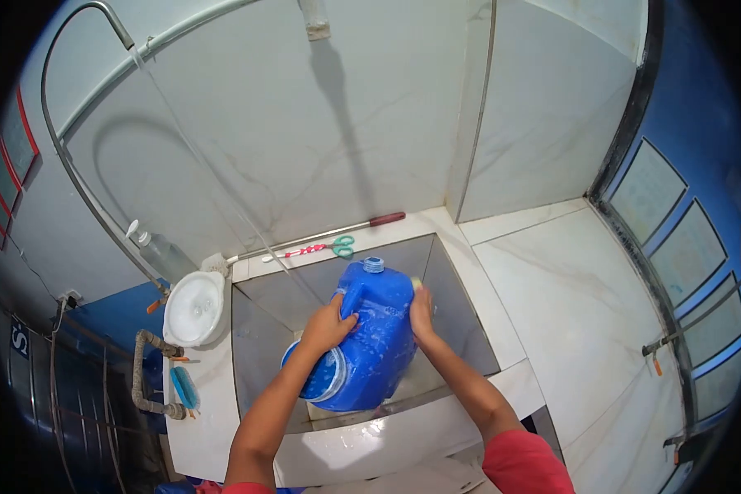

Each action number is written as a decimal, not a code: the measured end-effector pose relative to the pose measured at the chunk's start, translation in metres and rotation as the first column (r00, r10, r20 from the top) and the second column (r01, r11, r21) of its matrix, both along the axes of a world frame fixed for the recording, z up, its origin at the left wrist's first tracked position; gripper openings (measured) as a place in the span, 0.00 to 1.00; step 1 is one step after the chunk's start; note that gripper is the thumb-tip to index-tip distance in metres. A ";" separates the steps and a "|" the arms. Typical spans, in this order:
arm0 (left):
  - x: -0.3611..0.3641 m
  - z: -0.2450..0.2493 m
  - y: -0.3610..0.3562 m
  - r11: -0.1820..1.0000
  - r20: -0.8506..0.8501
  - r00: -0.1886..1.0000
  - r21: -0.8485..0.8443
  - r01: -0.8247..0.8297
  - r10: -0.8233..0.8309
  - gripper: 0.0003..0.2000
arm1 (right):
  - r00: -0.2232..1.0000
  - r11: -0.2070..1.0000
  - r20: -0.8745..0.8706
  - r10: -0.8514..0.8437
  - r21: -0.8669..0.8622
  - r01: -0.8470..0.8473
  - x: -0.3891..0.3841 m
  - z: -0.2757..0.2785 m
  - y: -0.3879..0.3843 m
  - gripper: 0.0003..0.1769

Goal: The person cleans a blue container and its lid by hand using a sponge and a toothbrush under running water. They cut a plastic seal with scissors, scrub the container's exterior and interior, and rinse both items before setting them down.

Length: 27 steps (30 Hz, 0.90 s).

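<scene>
Blue jug (379,329) held inside the sink (461,329), near its front edge.

The left hand (333,325) is partly curled round the jug's handle side; the right hand (421,317) lies fairly flat along the opposite side, a small yellowish pad (416,283) at its fingertips. Open basin shows between jug and right wall, crossed by the right forearm; on the left, a round blue tub (326,377) with a pale rim crowds the jug. Water falls from the tap (123,29) behind the left hand. Along the counter's (552,272) back edge lie scissors (342,246) and a red-handled rod (387,220); a white bowl (195,309) and brush (184,387) line the left.
</scene>
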State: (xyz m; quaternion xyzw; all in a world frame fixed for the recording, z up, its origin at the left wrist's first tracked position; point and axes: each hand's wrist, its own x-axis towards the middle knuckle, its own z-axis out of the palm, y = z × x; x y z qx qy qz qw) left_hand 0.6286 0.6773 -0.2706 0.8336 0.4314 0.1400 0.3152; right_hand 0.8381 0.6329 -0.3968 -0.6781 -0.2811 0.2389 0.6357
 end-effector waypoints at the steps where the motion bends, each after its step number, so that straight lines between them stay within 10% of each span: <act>1: -0.007 -0.001 -0.004 0.999 0.069 0.998 -0.033 0.002 0.000 0.22 | 1.000 1.000 -0.011 0.001 -0.007 -0.001 -0.013 0.024 0.005 0.19; 3: -0.013 0.006 -0.012 1.000 0.032 0.999 0.002 -0.019 0.019 0.21 | 0.664 0.999 0.748 0.001 0.024 -0.029 -0.032 0.070 0.014 0.16; 6: -0.027 0.000 -0.013 0.998 0.064 0.997 0.045 -0.053 0.050 0.21 | 0.513 0.995 0.858 0.011 0.039 -0.087 -0.060 0.110 -0.004 0.14; 16: -0.070 -0.012 -0.011 0.993 0.110 0.988 -0.059 -0.104 0.110 0.24 | 0.396 0.960 0.895 0.207 -0.108 -0.258 -0.060 0.100 0.001 0.11; 20: -0.091 -0.006 -0.031 0.997 0.195 0.980 -0.068 -0.030 0.043 0.25 | 0.745 0.818 0.359 0.562 -0.110 -0.564 -0.032 0.060 0.035 0.14; 22: -0.100 -0.007 -0.036 1.000 -0.041 0.999 0.004 0.005 -0.005 0.25 | 0.394 0.404 0.421 0.817 0.068 -0.912 -0.054 0.089 0.060 0.17; 23: -0.109 -0.021 -0.035 1.000 0.033 0.999 0.018 -0.014 0.013 0.23 | 0.167 0.293 0.573 0.803 -0.135 -0.946 -0.063 0.104 0.067 0.18; 27: -0.140 -0.057 -0.027 0.985 0.198 0.965 -0.008 -0.174 0.172 0.23 | 0.392 0.399 0.099 0.915 -0.071 -0.914 -0.052 -0.008 0.115 0.20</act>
